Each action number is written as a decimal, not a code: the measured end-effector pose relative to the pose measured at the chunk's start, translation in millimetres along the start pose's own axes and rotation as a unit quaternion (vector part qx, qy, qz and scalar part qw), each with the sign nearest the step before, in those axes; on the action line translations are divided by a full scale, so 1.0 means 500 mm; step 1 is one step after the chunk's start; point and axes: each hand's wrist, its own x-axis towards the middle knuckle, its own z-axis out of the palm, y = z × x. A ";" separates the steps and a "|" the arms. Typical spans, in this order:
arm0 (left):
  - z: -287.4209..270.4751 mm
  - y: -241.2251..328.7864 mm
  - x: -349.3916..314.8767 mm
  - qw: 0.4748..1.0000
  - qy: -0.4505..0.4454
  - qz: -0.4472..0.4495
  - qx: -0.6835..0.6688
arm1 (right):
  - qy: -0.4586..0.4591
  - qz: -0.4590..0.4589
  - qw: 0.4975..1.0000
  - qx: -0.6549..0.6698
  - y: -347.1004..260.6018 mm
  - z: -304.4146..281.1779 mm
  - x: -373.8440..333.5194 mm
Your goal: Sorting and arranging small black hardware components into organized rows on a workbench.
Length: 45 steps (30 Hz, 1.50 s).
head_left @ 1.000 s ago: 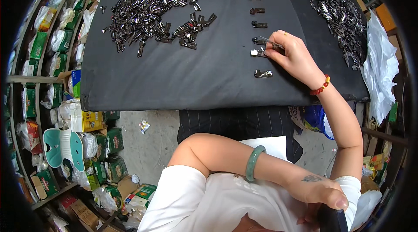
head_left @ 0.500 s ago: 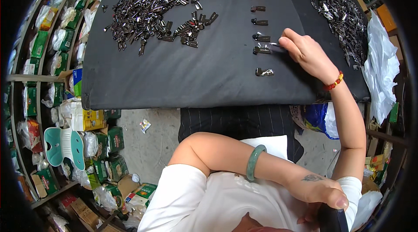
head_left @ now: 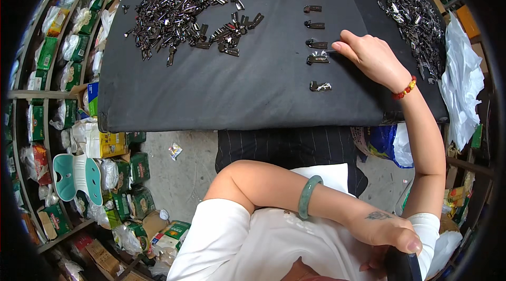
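My right hand [head_left: 372, 60], with a red and gold bead bracelet [head_left: 406, 89] at its wrist, pinches a thin dark stick-like tool [head_left: 332, 52]. Its tip reaches a small black glossy piece [head_left: 318, 59] with a bit of clear film on it. That piece belongs to a column of similar small black pieces [head_left: 314, 25] running up the black table [head_left: 221, 96]. Nearest the front edge lies another piece, wrapped in clear film [head_left: 320, 86]. Crossing my body, my left arm wears a green bangle [head_left: 310, 197]. My left hand [head_left: 392, 231] is closed round a dark flat object [head_left: 403, 264], partly cut off below.
A large heap of black pieces [head_left: 179, 9] covers the table's far left; a glossy, film-like heap [head_left: 406, 15] lies at the far right. White plastic sheeting [head_left: 459, 80] hangs by the right edge. Shelves of bagged packs [head_left: 47, 51] and a teal-and-white plastic seat [head_left: 78, 180] stand left.
My right hand has shifted slightly left and away from me, and the tool's tip is closer to the film-covered piece. The clear film stretched toward my fingers no longer shows. My left hand stays put.
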 end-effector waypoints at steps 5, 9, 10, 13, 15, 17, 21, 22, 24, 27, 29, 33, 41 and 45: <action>0.002 0.003 -0.001 1.000 0.010 -0.002 0.014 | 0.013 -0.018 1.000 -0.013 -0.005 0.012 0.010; 0.007 0.006 -0.002 0.998 0.032 -0.001 0.049 | 0.035 -0.043 0.998 -0.031 -0.002 0.019 0.014; 0.008 0.006 -0.003 0.998 0.033 -0.001 0.047 | 0.031 -0.043 0.998 -0.031 -0.003 0.017 0.015; 0.008 0.005 -0.003 0.999 0.035 -0.001 0.040 | 0.021 -0.041 0.998 -0.031 -0.009 0.010 0.019; 0.008 0.006 -0.003 0.999 0.034 -0.002 0.042 | 0.021 -0.044 0.998 -0.033 -0.016 0.012 0.023; 0.008 0.007 -0.002 0.998 0.033 -0.002 0.046 | 0.022 -0.050 0.998 -0.036 -0.025 0.016 0.029; 0.010 0.006 0.000 0.998 0.034 0.001 0.045 | 0.027 -0.052 0.998 -0.028 -0.025 0.019 0.033; 0.010 0.006 0.000 0.998 0.035 0.002 0.043 | 0.030 -0.050 0.998 -0.023 -0.025 0.020 0.034; 0.011 0.006 0.000 0.999 0.035 0.003 0.041 | 0.031 -0.049 0.998 -0.018 -0.026 0.022 0.036; 0.012 0.011 0.001 0.998 0.040 -0.003 0.053 | 0.040 -0.059 0.996 -0.051 -0.044 0.026 0.044; 0.013 0.011 0.002 0.997 0.041 -0.005 0.058 | 0.043 -0.063 0.995 -0.063 -0.046 0.028 0.045; 0.014 0.013 0.003 0.998 0.038 -0.005 0.053 | 0.058 -0.075 0.994 -0.059 -0.043 0.031 0.041; 0.015 0.007 0.002 0.997 0.037 0.011 0.061 | -0.035 0.026 0.999 0.019 -0.044 -0.034 0.004; 0.016 0.008 0.000 0.997 0.038 0.015 0.065 | -0.043 0.011 0.996 0.080 -0.046 -0.025 0.006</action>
